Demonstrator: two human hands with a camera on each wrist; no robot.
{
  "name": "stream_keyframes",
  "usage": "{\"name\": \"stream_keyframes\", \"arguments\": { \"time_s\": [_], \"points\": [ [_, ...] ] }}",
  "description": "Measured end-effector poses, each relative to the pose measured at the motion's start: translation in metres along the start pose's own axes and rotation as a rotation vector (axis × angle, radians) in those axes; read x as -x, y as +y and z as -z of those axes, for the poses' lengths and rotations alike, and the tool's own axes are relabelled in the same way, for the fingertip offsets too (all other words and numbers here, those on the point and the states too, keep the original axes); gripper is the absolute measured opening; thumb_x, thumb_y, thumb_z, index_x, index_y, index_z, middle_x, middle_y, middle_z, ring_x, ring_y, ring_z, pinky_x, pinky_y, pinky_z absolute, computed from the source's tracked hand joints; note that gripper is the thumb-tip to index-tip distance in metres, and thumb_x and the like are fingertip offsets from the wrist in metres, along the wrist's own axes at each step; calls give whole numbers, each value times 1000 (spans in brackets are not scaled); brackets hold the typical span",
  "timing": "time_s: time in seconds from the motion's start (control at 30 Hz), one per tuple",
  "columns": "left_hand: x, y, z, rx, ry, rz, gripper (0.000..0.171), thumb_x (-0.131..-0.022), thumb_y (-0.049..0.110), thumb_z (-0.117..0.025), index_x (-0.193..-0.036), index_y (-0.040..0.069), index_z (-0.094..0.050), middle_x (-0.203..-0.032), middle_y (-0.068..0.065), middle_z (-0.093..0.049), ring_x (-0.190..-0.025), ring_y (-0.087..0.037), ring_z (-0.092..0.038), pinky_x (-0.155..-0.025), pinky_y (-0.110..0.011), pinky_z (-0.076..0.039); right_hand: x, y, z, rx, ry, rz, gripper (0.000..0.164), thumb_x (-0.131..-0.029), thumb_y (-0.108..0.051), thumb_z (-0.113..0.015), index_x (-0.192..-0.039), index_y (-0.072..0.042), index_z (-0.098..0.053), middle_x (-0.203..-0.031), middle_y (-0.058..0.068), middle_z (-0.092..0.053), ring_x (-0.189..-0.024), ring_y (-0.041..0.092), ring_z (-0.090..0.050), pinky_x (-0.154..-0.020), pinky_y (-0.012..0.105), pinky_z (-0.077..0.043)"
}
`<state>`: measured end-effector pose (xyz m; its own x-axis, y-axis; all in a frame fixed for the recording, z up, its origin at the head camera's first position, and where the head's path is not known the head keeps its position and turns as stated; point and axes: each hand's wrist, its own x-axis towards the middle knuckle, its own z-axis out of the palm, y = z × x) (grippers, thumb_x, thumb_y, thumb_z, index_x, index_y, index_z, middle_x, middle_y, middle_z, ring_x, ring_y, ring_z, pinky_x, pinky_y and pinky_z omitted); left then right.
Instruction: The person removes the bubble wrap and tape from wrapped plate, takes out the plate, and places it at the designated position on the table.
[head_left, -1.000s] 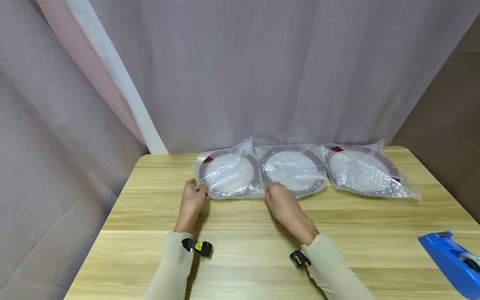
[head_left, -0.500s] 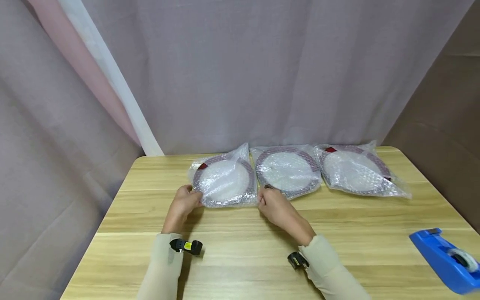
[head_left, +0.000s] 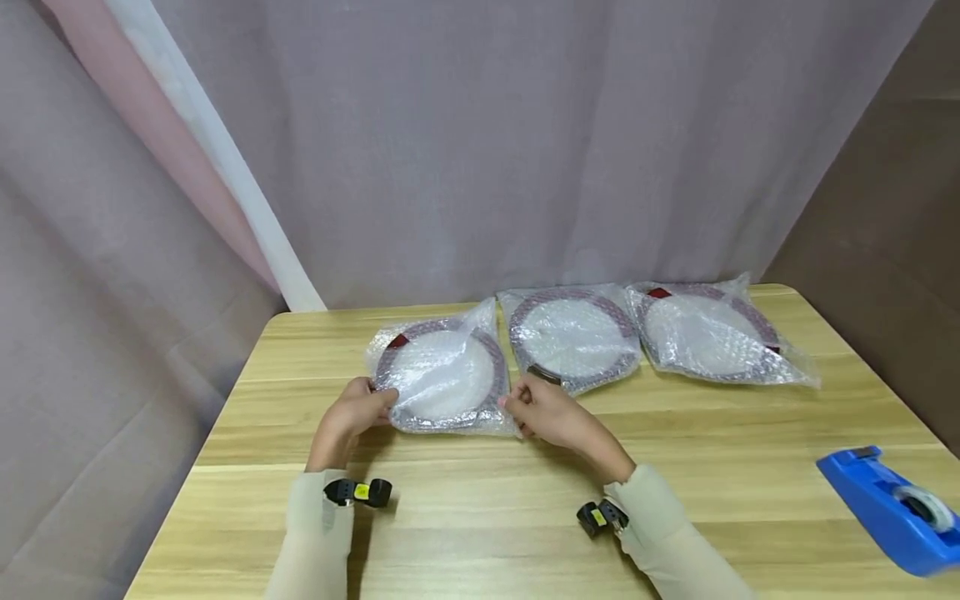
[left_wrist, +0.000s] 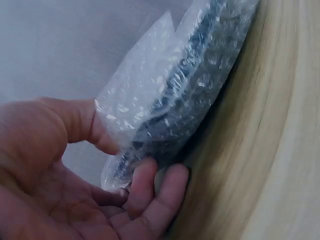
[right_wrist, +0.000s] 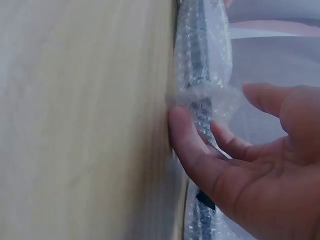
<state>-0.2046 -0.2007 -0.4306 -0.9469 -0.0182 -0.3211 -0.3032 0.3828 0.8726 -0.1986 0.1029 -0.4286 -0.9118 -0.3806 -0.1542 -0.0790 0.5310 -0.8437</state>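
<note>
A round plate in bubble wrap, with a white middle and a purplish rim, lies at the left of the row, nearer me than the others. My left hand grips its lower left corner; the left wrist view shows the thumb on top of the wrap and curled fingers below. At the lower right corner, my right hand pinches the wrap's edge, fingertips low beside the tabletop. Just behind the right hand sits a second wrapped plate, its near left edge partly covered by that hand.
A third wrapped plate lies at the right end of the row. The blue tape dispenser stands at the right of the wooden table. Grey curtains hang behind the table's far edge.
Both hands have drawn the left wrapped plate toward me and slightly left, widening its gap from the middle one. The camera view has shifted a little.
</note>
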Motion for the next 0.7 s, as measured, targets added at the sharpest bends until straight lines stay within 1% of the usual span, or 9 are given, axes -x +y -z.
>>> {"name": "stream_keyframes", "arguments": {
  "time_s": [0.1,0.17,0.27,0.33,0.43,0.53,0.6,0.63,0.7],
  "points": [
    [4,2,4,-73,-15,0,48,-92,14,-56,-127,-17,-42,-109,-19,-54,-91,-24,-57,-86,-36,-55,-2,0,-3,-46,21,-12,27,-101,-28,-59,-109,-2,-53,-93,11,-62,-73,21,-65,-69,32,-59],
    [6,4,6,-116,-31,-1,52,-92,15,-57,-130,-17,-41,-117,-23,-54,-99,-28,-57,-91,-40,-53,-3,1,-6,-77,41,-19,38,-101,-29,-59,-122,2,-51,-97,12,-64,-73,21,-66,-68,32,-59],
    [8,5,7,-140,-69,1,55,-93,14,-58,-134,-17,-37,-127,-28,-51,-107,-32,-55,-96,-45,-50,-5,4,-9,-130,66,-31,54,-101,-29,-59,-139,7,-42,-101,14,-65,-70,21,-65,-67,33,-59],
    [8,5,7,-140,-110,-5,56,-93,13,-59,-134,-17,-36,-128,-30,-50,-107,-32,-56,-95,-44,-51,-5,7,-11,-175,82,-43,59,-101,-27,-59,-144,8,-38,-98,14,-64,-67,20,-64,-64,32,-58],
    [7,3,7,-127,-178,-43,55,-90,8,-60,-135,-15,-38,-124,-27,-53,-101,-29,-59,-89,-39,-55,-5,12,-13,-245,87,-48,50,-101,-22,-58,-139,7,-43,-84,11,-61,-59,19,-59,-56,30,-55],
    [7,0,12,-141,-254,-96,49,-86,5,-61,-128,-13,-44,-111,-21,-56,-91,-24,-60,-82,-34,-56,-4,16,-14,-292,82,-41,36,-101,-18,-58,-124,7,-50,-68,6,-55,-49,16,-51,-45,27,-49],
    [9,-3,18,-147,-314,-120,46,-84,4,-62,-124,-12,-46,-105,-17,-56,-88,-22,-60,-81,-33,-57,-4,16,-15,-305,69,-42,29,-100,-18,-59,-115,5,-50,-61,3,-53,-44,14,-47,-40,25,-43],
    [10,-6,22,-151,-350,-131,44,-85,4,-63,-122,-12,-47,-103,-16,-56,-87,-21,-60,-82,-34,-57,-4,16,-15,-310,59,-44,28,-100,-18,-60,-113,4,-50,-59,2,-51,-42,13,-45,-38,24,-41],
    [13,-10,30,-135,-423,-148,45,-87,3,-63,-124,-14,-46,-102,-17,-57,-87,-21,-62,-84,-36,-58,-4,15,-15,-315,30,-49,28,-99,-19,-60,-110,4,-48,-56,2,-50,-40,12,-43,-37,23,-39]
  ]
}}
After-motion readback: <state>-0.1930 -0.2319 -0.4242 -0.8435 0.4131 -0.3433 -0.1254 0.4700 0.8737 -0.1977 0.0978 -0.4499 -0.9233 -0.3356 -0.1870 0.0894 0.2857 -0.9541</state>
